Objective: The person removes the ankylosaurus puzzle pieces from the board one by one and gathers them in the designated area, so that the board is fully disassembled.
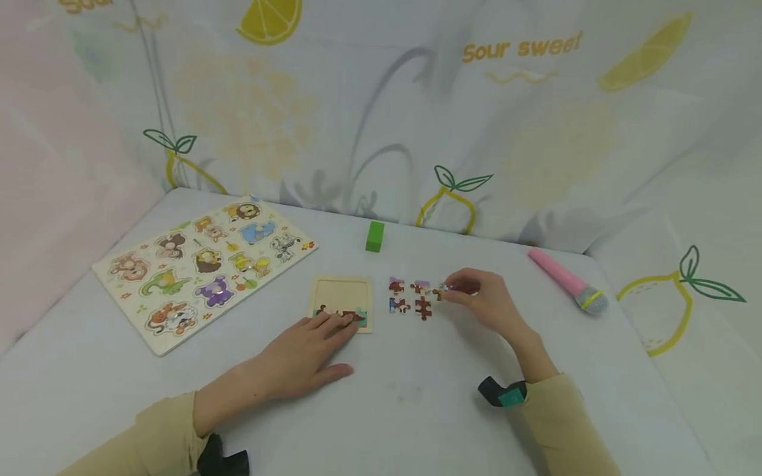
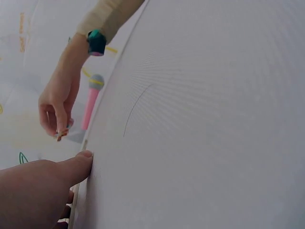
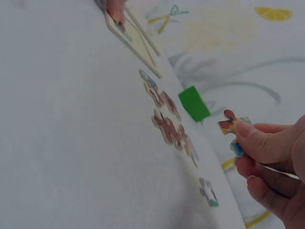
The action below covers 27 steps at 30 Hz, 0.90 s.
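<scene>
My left hand [image 1: 312, 350] rests with extended fingers on the lower edge of a small square wooden puzzle tray [image 1: 342, 284]. A row of jigsaw pieces [image 1: 360, 315] lies along the tray's bottom, partly hidden by those fingers. To the tray's right, my right hand [image 1: 485, 301] pinches a jigsaw piece [image 3: 231, 123] between thumb and fingers, lifted off the table. Something blue [image 3: 237, 148] shows lower between its fingers; whether it is a second piece I cannot tell. Several loose brown and purple jigsaw pieces [image 1: 423, 307] lie between the tray and my right hand.
A green block [image 1: 374, 237] stands behind the tray. At the left lies a large wooden animal puzzle board [image 1: 178, 241]. A pink toy microphone [image 1: 565, 279] lies to the right. The white cloth table meets a lemon-printed curtain [image 1: 333, 132] at the back.
</scene>
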Tool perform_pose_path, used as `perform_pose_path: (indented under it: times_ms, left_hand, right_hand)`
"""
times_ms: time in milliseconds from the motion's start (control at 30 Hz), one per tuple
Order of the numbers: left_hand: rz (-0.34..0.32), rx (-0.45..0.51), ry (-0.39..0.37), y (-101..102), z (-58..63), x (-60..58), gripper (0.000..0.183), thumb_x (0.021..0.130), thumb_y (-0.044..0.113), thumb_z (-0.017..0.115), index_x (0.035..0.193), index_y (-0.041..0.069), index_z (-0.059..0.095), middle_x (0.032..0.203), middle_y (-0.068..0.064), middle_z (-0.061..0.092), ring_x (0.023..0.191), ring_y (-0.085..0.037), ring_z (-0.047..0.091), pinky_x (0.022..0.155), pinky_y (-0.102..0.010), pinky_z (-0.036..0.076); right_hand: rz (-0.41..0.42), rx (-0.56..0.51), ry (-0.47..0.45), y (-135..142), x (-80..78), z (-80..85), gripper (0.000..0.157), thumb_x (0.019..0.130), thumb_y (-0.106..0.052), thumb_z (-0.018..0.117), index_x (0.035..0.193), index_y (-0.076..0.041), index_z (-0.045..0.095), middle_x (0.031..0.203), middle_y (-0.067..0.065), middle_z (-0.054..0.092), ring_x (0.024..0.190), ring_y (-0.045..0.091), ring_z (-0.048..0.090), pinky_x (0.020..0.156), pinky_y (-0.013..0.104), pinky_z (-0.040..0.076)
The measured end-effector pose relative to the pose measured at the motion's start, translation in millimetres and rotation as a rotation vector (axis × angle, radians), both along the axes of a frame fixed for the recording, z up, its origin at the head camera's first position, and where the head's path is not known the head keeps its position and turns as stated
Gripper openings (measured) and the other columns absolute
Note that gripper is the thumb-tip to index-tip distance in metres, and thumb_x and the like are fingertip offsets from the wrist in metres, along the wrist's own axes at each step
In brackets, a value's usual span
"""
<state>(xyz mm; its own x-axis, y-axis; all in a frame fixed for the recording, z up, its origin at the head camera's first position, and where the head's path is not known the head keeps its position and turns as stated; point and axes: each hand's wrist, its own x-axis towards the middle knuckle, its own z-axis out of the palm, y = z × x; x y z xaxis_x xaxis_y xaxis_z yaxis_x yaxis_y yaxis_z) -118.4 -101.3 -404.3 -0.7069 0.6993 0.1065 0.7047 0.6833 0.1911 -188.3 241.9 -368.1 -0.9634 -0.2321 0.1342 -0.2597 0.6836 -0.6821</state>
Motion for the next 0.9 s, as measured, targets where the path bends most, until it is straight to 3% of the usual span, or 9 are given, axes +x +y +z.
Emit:
perform_pose_path:
  times_ms: [133,400,667,767,900]
  left_hand:
    - [0.001,0.005,-0.009,-2,1.3,1.1,0.064,0.101,0.051,0.052,0.149,0.008,0.047,0.149,-0.010,0.047,0.138,-0.032,0.044,0.108,-0.052,0.043]
    - [0.012,0.025,-0.014,-5,0.6,1.4,0.063,0.101,0.051,0.051,0.149,0.009,0.047,0.146,-0.007,0.049,0.136,-0.029,0.046,0.107,-0.051,0.044]
    - [0.010,0.023,-0.039,-3,-1.2,2.2,0.064,0.101,0.052,0.050,0.150,0.010,0.046,0.148,-0.009,0.048,0.139,-0.032,0.044,0.108,-0.053,0.043]
    - [0.006,0.020,-0.040,-2,-1.5,1.8,0.064,0.101,0.052,0.050,0.150,0.010,0.046,0.150,-0.009,0.047,0.140,-0.033,0.043,0.109,-0.053,0.042]
    - [0.002,0.019,-0.026,-2,-2.2,0.7,0.064,0.101,0.052,0.050,0.150,0.010,0.046,0.149,-0.009,0.047,0.139,-0.032,0.043,0.109,-0.053,0.043]
  right_hand:
    - [-0.025,0.044,-0.038,18,-2.8,-1.5,0.014,0.087,-0.016,0.079,0.099,-0.010,0.075,0.095,0.004,0.074,0.081,0.015,0.068,0.070,0.026,0.053]
    - [0.081,0.118,-0.117,21,-6.8,0.4,0.010,0.086,-0.009,0.077,0.095,-0.009,0.075,0.083,0.003,0.071,0.072,0.016,0.064,0.069,0.029,0.049]
    - [0.177,0.212,0.016,19,-4.3,-11.0,0.008,0.084,-0.003,0.078,0.089,-0.007,0.073,0.083,0.001,0.069,0.075,0.013,0.060,0.068,0.028,0.049]
    - [0.173,0.249,0.055,18,-3.6,-13.4,0.009,0.083,-0.004,0.080,0.089,-0.006,0.073,0.082,0.001,0.066,0.074,0.014,0.058,0.066,0.027,0.047]
    - [0.141,0.275,0.028,18,-3.4,-14.8,0.013,0.085,-0.005,0.078,0.096,-0.005,0.071,0.083,0.001,0.063,0.073,0.013,0.055,0.066,0.028,0.045]
